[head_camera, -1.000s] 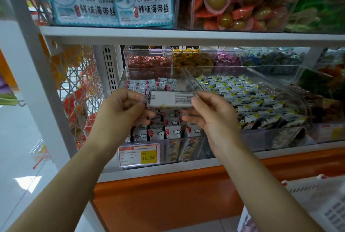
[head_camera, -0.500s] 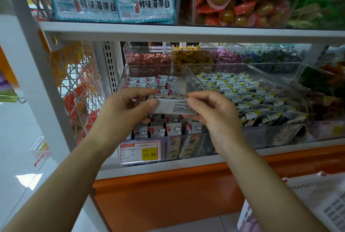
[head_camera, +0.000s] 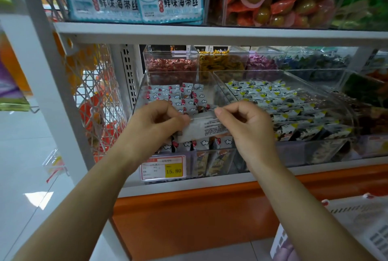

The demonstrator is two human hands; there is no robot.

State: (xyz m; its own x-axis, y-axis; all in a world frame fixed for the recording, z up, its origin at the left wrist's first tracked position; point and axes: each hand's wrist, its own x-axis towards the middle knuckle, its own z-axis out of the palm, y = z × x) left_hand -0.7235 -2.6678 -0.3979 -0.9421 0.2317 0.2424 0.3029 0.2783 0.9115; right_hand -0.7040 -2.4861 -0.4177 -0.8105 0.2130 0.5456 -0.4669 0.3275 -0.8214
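A small white snack packet (head_camera: pixel 204 128) with fine black print is held between both hands above a clear plastic bin (head_camera: pixel 147 84). My left hand (head_camera: pixel 155 122) pinches its left end between thumb and fingers. My right hand (head_camera: pixel 247 126) pinches its upper right edge. The packet tilts down toward the bin's front. Below it the bin holds several small grey packets with red dots and white clouds (head_camera: pixel 178 97).
A second clear bin (head_camera: pixel 294 76) of grey and yellow packets stands to the right. Tubs of wrapped sweets (head_camera: pixel 171 64) sit behind. A price tag (head_camera: pixel 163 169) reads 15.80. A white shelf (head_camera: pixel 210 35) runs overhead. A white basket (head_camera: pixel 361 225) sits at lower right.
Both hands have brought the packet down from level in front of the bin to low over its front part, and the packet now tilts with its printed side showing.
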